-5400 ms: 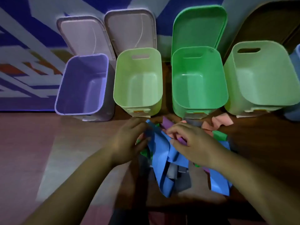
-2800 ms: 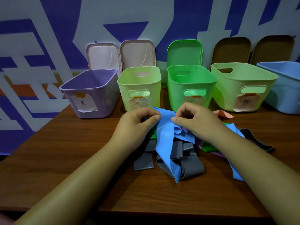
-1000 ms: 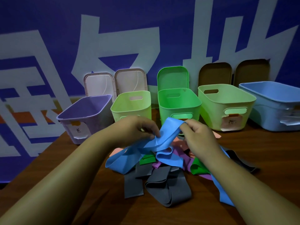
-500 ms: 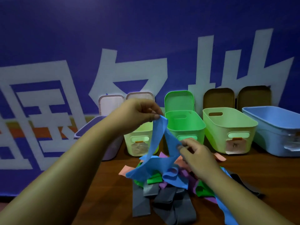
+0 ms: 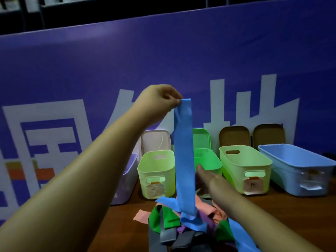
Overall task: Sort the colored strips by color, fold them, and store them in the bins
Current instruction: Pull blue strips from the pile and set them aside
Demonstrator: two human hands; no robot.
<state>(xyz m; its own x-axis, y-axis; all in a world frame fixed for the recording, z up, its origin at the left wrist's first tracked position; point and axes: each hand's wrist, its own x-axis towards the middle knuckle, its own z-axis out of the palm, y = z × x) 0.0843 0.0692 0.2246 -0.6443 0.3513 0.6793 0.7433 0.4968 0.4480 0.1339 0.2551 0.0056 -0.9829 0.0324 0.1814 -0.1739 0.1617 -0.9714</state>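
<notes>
A long blue strip point(image 5: 184, 153) hangs straight down from my raised left hand point(image 5: 159, 100), which pinches its top end. The strip's lower end still lies in the pile of strips point(image 5: 169, 226) on the table, a tangle of green, grey, pink, purple and blue. My right hand point(image 5: 209, 178) is at the strip's middle, just to its right, thumb up; its fingers are hidden behind the strip. Behind stand a purple bin point(image 5: 127, 180), a light green bin point(image 5: 156, 171), a green bin point(image 5: 208, 160), a second light green bin point(image 5: 243, 166) and a blue bin point(image 5: 298, 170).
Lids lean on the blue-and-white wall behind the bins: a pink lid point(image 5: 156, 140), a green lid point(image 5: 201, 138) and two brown lids point(image 5: 234, 137). Bare wooden table point(image 5: 294, 215) shows to the right of the pile.
My left hand has lifted the blue strip's end much higher, drawing it out straight. My right hand has moved up off the pile to the strip's middle. The view tilted upward.
</notes>
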